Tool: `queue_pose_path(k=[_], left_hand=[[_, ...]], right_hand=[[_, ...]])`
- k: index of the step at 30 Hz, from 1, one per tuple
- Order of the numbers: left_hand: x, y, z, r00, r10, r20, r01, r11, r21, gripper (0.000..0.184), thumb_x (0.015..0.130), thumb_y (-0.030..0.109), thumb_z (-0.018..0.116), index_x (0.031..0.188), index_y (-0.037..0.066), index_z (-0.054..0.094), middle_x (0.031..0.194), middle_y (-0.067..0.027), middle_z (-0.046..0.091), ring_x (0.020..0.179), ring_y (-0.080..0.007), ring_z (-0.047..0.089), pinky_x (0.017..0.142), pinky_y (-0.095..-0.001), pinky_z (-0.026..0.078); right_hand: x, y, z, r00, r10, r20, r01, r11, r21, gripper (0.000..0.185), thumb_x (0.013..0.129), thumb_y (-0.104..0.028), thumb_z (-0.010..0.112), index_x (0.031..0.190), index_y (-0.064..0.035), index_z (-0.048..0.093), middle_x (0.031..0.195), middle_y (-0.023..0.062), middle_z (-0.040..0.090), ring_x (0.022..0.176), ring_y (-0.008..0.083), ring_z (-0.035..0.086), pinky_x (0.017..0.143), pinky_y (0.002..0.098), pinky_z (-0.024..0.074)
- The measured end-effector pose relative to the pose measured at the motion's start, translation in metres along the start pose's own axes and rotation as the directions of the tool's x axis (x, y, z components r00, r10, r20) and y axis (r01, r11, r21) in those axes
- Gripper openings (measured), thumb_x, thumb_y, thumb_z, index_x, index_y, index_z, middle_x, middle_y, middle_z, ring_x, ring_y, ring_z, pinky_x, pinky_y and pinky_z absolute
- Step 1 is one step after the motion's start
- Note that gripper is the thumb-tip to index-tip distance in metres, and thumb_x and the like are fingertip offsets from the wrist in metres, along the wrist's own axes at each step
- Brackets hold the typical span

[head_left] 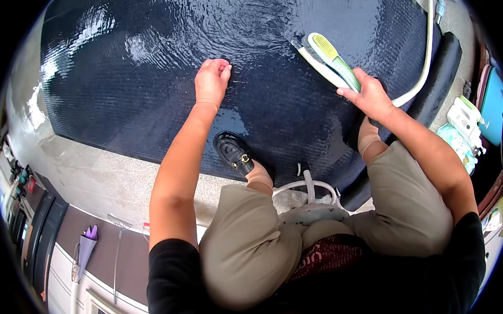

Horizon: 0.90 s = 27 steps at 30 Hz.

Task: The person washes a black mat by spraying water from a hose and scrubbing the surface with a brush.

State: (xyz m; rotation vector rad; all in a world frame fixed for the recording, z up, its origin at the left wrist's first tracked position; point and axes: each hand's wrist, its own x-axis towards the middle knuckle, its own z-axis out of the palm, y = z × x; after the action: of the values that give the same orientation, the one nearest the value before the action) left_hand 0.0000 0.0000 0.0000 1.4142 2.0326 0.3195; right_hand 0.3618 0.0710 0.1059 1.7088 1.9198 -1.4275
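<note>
A wet dark ribbed mat (pixel 150 105) lies on the ground, with water rippling over its far part. My right hand (pixel 368 95) is closed around a green and white brush (pixel 337 62) together with a pale hose (pixel 319 67), whose end points up and left. Water comes from the hose end onto the mat. My left hand (pixel 212 81) is over the mat, left of the brush, with its fingers curled together; whether something small is between them is hidden.
The hose curves along the right beside a rolled mat edge (pixel 445 67). My black shoe (pixel 233 152) rests on the mat. White and teal packages (pixel 463 124) stand at the right. A purple umbrella (pixel 87 246) is at the lower left.
</note>
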Motion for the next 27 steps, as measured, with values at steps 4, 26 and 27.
queue_pose_path(k=[4,26,27], left_hand=[[0.009,0.0,0.014,0.989,0.135,-0.059,-0.135,0.991,-0.003,0.011,0.081,0.016,0.07,0.088,0.007,0.069,0.087,-0.0073,0.065,0.074,-0.0204,0.065,0.072,-0.0319,0.053],[-0.045,-0.038,0.028,0.979,-0.107,0.171,0.14,0.971,-0.195,0.017,0.092,0.019,0.05,0.09,0.003,0.054,0.079,-0.0135,0.059,0.064,-0.0258,0.06,0.068,-0.0357,0.051],[-0.045,-0.037,0.034,0.983,-0.114,0.147,0.146,0.962,-0.231,0.019,0.094,0.021,0.049,0.091,0.003,0.055,0.079,-0.0143,0.06,0.065,-0.0279,0.061,0.068,-0.0377,0.051]], right_hand=[[0.002,0.009,0.0,0.999,-0.025,-0.026,0.024,0.999,-0.04,0.04,0.081,-0.029,0.074,0.097,-0.0004,0.05,0.085,0.0219,0.06,0.08,0.0342,0.06,0.075,0.0406,0.0473],[-0.01,0.035,0.019,0.989,-0.073,0.132,0.078,0.996,-0.036,0.036,0.08,-0.022,0.075,0.097,-0.0004,0.05,0.085,0.02,0.062,0.081,0.0348,0.062,0.076,0.0395,0.048],[-0.01,0.032,0.019,0.989,-0.072,0.133,0.078,0.996,-0.042,0.036,0.08,-0.022,0.075,0.097,-0.0004,0.05,0.085,0.02,0.062,0.081,0.0348,0.062,0.076,0.0395,0.048]])
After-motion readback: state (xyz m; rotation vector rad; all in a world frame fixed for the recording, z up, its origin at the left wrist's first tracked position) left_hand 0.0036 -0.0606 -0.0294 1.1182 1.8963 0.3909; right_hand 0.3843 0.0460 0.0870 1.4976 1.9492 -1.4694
